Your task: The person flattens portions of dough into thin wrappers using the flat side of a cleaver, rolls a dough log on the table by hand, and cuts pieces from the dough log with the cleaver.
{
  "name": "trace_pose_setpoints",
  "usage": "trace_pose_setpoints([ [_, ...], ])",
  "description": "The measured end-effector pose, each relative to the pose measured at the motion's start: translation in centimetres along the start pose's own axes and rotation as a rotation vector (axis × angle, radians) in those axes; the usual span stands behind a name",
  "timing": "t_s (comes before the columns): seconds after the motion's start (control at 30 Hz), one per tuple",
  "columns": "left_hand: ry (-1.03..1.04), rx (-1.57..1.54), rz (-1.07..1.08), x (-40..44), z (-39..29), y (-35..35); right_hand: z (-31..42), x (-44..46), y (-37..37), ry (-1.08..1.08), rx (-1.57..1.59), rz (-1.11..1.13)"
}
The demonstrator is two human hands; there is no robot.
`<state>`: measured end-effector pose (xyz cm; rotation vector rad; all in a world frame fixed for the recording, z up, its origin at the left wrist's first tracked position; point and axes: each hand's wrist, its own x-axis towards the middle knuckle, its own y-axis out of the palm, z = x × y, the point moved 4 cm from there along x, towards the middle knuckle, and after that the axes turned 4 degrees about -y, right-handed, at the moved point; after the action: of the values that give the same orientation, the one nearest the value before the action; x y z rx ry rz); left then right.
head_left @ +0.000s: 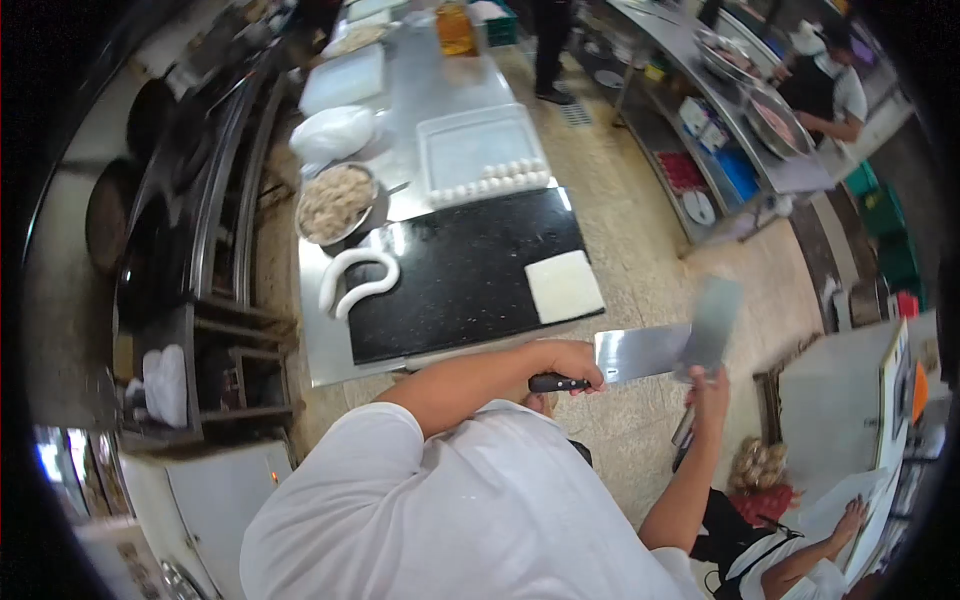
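My left hand [572, 366] is wrapped round the black handle of a broad cleaver [642, 354], whose blade points right. My right hand [708, 396] holds a second wide blade [713, 318], raised and blurred, beside the cleaver's far end. Both are off the right side of a black stone board [450, 270]. On the board's right part lies a flat white square sheet [565, 287]. A curved white dough roll [358, 276] rests at its left edge. Small white pieces [515, 172] line the near side of a clear tray [475, 140].
A bowl of filling [337, 203] and a white bag [332, 135] stand on the steel table [405, 105]. A co-worker [828, 88] stands at the right counter by large bowls. Another person's hand [850, 522] shows at lower right. Stoves and shelves line the left.
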<state>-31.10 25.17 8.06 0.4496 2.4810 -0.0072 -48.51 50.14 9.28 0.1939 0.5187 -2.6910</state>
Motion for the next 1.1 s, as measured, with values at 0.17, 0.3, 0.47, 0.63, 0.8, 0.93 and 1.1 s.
trace_pose_setpoints([
  [0.17,0.197,0.013,-0.206,-6.1,2.7,-2.5,-0.6,0.5,-2.0,0.08,0.082,-0.29],
  [0.3,0.281,-0.204,-0.43,-12.7,6.1,-4.3,-1.8,-1.4,4.3,0.124,0.267,-0.049],
  [0.47,0.227,-0.392,-0.676,-21.7,11.9,-6.3,5.6,-5.0,16.9,0.184,0.36,0.291],
  [0.63,0.214,-0.555,-0.803,-29.2,17.7,-6.2,13.0,-7.3,27.0,0.048,0.625,0.438],
  [0.8,0.171,-0.791,-0.989,-33.2,24.3,-4.9,9.4,-7.1,35.2,0.146,0.2,0.497],
  [0.93,0.103,-0.937,-1.067,-35.2,26.5,-2.4,10.5,-6.4,38.0,0.114,0.105,0.579],
  [1.1,0.205,-1.094,-1.342,-34.9,25.6,-2.0,12.8,-3.3,40.2,0.043,0.101,0.595],
])
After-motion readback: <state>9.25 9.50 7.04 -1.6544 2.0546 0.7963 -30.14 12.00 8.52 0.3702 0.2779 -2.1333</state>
